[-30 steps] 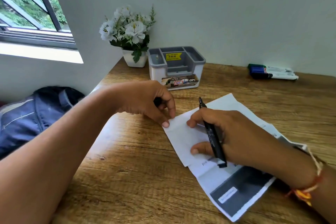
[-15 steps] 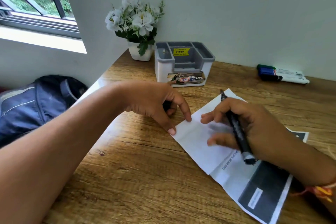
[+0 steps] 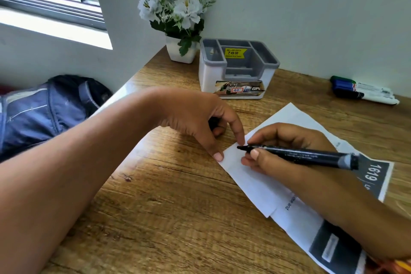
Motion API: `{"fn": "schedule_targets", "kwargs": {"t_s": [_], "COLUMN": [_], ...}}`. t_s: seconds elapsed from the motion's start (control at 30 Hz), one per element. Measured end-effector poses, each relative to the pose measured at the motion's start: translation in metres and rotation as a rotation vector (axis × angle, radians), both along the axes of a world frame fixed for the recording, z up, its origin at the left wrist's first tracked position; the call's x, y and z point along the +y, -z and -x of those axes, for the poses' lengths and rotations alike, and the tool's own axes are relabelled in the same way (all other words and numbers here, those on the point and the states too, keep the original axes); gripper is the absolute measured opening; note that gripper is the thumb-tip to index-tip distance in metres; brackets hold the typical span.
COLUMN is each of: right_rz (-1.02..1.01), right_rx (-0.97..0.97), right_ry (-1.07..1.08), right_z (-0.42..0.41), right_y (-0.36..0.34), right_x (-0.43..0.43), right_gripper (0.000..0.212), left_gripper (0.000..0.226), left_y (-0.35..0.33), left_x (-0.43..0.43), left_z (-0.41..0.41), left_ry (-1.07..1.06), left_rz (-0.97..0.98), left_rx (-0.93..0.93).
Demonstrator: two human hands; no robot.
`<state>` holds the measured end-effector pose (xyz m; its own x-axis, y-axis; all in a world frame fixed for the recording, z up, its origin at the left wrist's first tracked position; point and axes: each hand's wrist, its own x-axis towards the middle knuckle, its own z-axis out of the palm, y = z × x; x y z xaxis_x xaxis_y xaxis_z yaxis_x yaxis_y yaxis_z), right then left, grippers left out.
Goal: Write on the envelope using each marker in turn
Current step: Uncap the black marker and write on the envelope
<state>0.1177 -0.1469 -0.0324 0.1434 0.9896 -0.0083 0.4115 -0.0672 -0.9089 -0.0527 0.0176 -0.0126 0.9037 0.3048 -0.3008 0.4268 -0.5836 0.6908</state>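
A white envelope [image 3: 255, 184] with dark printed panels lies slanted on the wooden desk [image 3: 169, 211]. My right hand [image 3: 282, 151] grips a black marker [image 3: 300, 154], uncapped, its tip pointing left just over the envelope's upper left corner. My left hand [image 3: 200, 120] presses that corner down with two fingertips, right beside the marker tip. Its other fingers curl round a small dark object [image 3: 214, 122], apparently the marker's cap, mostly hidden. Three more markers [image 3: 360, 91] with green, blue and black caps lie at the back right by the wall.
A grey and white desk organiser [image 3: 238, 69] stands behind my hands, next to a white flower pot [image 3: 180, 51]. The wall runs along the desk's far edge. A blue backpack [image 3: 40, 113] sits off the desk's left edge, below a window.
My right hand turned the marker from pointing away to lying level with its tip to the left, and moved up to the envelope's corner. My left hand kept pressing the corner.
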Motion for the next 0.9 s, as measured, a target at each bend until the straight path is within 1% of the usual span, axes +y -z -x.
{"fn": "schedule_targets", "kwargs": {"t_s": [0.13,0.23,0.37,0.47,0.53,0.63,0.7,0.9], "right_rz": [0.038,0.024,0.015,0.022,0.021,0.004,0.025,0.065], "right_rx": [-0.098,-0.109,-0.05,-0.085,-0.108,-0.17,-0.141,-0.124], "right_ry": [-0.012,-0.011,-0.004,0.007,0.03,0.118,0.121,0.131], "right_z": [0.004,0.005,0.009,0.012,0.015,0.019,0.021,0.022], "right_y": [-0.003,-0.001,0.001,0.005,0.009,0.012,0.01,0.006], "right_x": [0.008,0.009,0.008,0.009,0.008,0.007,0.008,0.009], "right_gripper": [0.013,0.013,0.011,0.014,0.014,0.011,0.007,0.006], "left_gripper": [0.043,0.041,0.033,0.029,0.027,0.029,0.03,0.029], "left_y": [0.001,0.001,0.001,0.004,0.005,0.003,0.002,0.002], "left_x": [0.002,0.003,0.004,0.005,0.005,0.004,0.002,0.0], "left_z": [0.001,0.002,0.003,0.003,0.003,0.002,0.002,-0.001], "left_ry": [0.003,0.004,0.019,0.014,0.008,0.008,0.004,-0.006], "left_rz": [0.017,0.036,0.039,0.031,0.033,0.04,0.04,0.002], "left_rx": [0.005,0.004,-0.005,-0.02,-0.024,-0.021,-0.016,-0.015]}}
